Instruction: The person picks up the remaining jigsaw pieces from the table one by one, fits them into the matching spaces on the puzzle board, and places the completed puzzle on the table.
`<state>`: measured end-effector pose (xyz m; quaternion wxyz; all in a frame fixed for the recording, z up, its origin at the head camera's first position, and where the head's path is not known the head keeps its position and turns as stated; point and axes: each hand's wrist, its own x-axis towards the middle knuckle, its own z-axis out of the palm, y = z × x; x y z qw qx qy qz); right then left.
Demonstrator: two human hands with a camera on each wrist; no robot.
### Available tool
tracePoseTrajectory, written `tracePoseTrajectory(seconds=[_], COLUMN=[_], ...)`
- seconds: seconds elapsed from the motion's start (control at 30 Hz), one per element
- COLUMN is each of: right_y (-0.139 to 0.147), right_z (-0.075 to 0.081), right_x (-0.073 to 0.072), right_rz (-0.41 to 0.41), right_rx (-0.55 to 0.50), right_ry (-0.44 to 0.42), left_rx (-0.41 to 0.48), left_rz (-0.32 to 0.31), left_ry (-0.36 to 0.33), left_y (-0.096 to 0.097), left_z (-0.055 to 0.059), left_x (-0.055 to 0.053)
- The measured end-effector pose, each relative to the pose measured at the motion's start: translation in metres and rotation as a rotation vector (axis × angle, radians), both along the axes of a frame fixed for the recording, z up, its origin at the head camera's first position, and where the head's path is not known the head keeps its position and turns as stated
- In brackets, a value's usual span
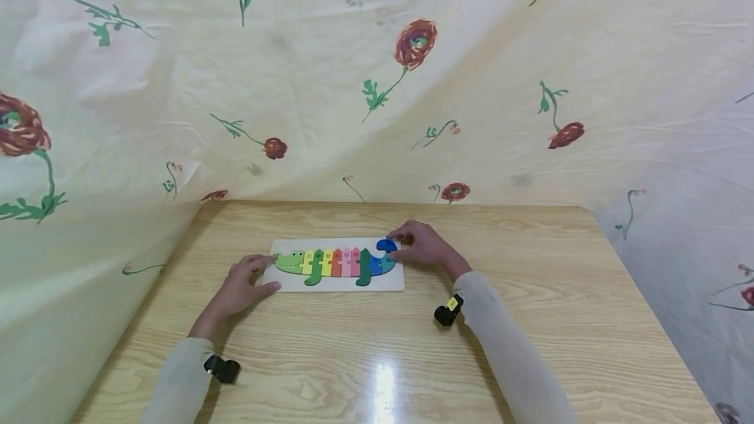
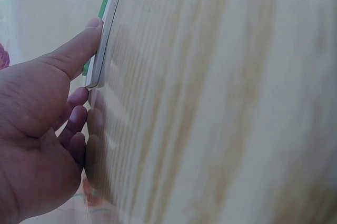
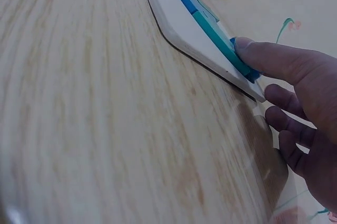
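A white puzzle board [image 1: 341, 286] lies flat on the wooden table, filled with a colourful crocodile of several interlocking pieces. The small marks on them are too small to read. At its left end, beside the green head piece [image 1: 290, 262], my left hand [image 1: 238, 286] touches the board with spread thumb and index fingertips; the thumb [image 2: 84, 45] lies along its edge in the left wrist view. At the right end my right hand [image 1: 427, 246] holds the blue curled tail piece [image 1: 386, 245] between thumb and index finger. Its other fingers [image 3: 287, 124] curl loosely by the board's corner.
The light wooden table [image 1: 330, 352] extends around the board on all sides. A flowered cloth [image 1: 330, 84] hangs behind it and at both sides. Each wrist carries a small black camera, the left camera [image 1: 222, 369] and the right camera [image 1: 448, 311].
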<state>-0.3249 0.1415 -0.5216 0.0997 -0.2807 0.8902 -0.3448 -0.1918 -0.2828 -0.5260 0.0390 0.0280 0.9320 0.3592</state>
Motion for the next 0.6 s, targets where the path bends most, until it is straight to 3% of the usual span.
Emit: tracePoseTrajectory(seconds=[0.3, 0.6], right_y=[0.005, 0.03], right_z=[0.002, 0.016], right_x=[0.003, 0.013], right_rz=[-0.013, -0.065], right_rx=[-0.009, -0.086], right_ry=[0.006, 0.107], left_rx=[-0.011, -0.005], left_rz=[-0.016, -0.005], left_ry=[0.021, 0.021], left_y=[0.001, -0.001], left_z=[-0.001, -0.004], left_x=[-0.003, -0.001])
